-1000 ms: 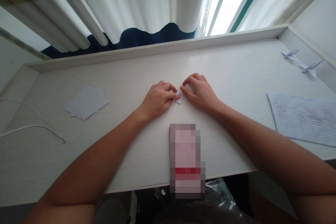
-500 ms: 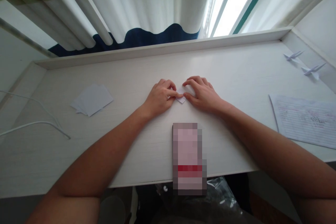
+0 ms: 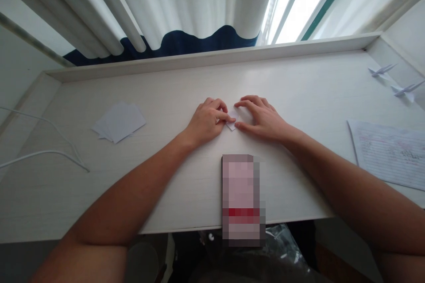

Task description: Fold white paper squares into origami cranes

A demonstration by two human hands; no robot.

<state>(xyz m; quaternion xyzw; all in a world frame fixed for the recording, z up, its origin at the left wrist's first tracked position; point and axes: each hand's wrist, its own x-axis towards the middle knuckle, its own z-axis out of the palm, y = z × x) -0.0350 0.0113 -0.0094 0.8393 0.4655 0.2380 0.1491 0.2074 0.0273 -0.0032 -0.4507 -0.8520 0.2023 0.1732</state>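
Observation:
A small folded piece of white paper (image 3: 232, 123) lies on the white desk (image 3: 186, 177) between my two hands. My left hand (image 3: 207, 120) is curled, its fingertips pinching the paper's left edge. My right hand (image 3: 262, 116) rests with bent fingers pressing on the paper's right side. Most of the paper is hidden under the fingers.
A small stack of white paper squares (image 3: 119, 121) lies to the left, beside a white cable (image 3: 46, 154). A phone (image 3: 243, 199) sits at the desk's front edge. A lined written sheet (image 3: 392, 152) lies at the right, with two paper cranes (image 3: 395, 79) near the far right corner. Curtains hang behind.
Both hands stayed on the folded paper with small finger shifts pressing it. The view has drifted slightly, so everything sits a little further right.

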